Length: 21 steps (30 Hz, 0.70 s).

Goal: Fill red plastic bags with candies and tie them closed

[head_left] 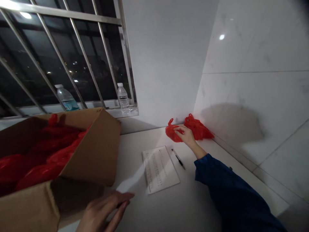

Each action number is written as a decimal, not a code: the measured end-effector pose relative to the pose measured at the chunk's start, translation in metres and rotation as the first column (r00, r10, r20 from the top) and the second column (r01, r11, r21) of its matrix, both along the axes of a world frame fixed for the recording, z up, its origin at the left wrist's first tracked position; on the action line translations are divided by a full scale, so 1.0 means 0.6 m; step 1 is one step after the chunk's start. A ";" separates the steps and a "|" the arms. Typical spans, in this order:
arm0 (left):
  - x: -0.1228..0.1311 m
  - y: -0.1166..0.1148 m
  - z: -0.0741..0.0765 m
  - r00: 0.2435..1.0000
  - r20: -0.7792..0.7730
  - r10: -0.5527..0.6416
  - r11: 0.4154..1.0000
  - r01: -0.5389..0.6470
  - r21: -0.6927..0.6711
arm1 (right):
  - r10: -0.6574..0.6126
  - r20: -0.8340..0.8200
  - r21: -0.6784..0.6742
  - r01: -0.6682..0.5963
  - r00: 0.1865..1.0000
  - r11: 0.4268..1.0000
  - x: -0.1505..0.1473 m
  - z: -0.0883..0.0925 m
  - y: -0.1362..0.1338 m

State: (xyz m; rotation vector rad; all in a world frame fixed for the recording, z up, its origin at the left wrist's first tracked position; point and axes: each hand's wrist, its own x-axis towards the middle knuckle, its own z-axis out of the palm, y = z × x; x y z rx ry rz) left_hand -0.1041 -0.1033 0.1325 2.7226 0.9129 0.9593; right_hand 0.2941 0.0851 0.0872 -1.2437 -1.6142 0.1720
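My right hand [185,133], in a dark blue sleeve, is at a small red plastic bag [171,132] by the back wall, its fingers bent and pinching the bag. A second red plastic bag heap [199,128] lies just to the right of it, against the tiled wall. My left hand [105,211] is low in the view, above the white table [135,174] and close to the cardboard box [98,149]. Its fingers are stretched forward with the thumb slightly apart, and nothing shows between them.
Several red plastic bags [58,158] fill the box at left. A notebook [160,169] with handwriting lies open-faced on the table beside a black pen [178,159]. Two plastic bottles, one clear [123,98] and one blue-labelled [67,99], stand at the barred window [84,58].
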 end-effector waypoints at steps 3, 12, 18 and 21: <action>0.039 0.028 0.005 0.999 0.028 0.022 0.995 -0.019 -0.101 | 0.159 0.021 0.042 -0.160 0.987 0.986 -0.045 0.007 -0.052; 0.125 0.137 -0.060 0.978 -0.065 0.199 0.971 -0.205 -0.120 | 0.369 0.235 -0.118 -0.351 0.899 0.929 -0.122 -0.078 -0.153; 0.141 0.143 -0.087 0.962 -0.213 0.170 0.964 -0.207 -0.166 | 0.305 0.229 -0.067 -0.298 0.925 0.952 -0.124 -0.053 -0.187; 0.141 0.144 -0.097 0.961 -0.191 0.200 0.958 -0.232 -0.166 | 0.278 0.313 -0.038 -0.281 0.908 0.959 -0.140 -0.059 -0.193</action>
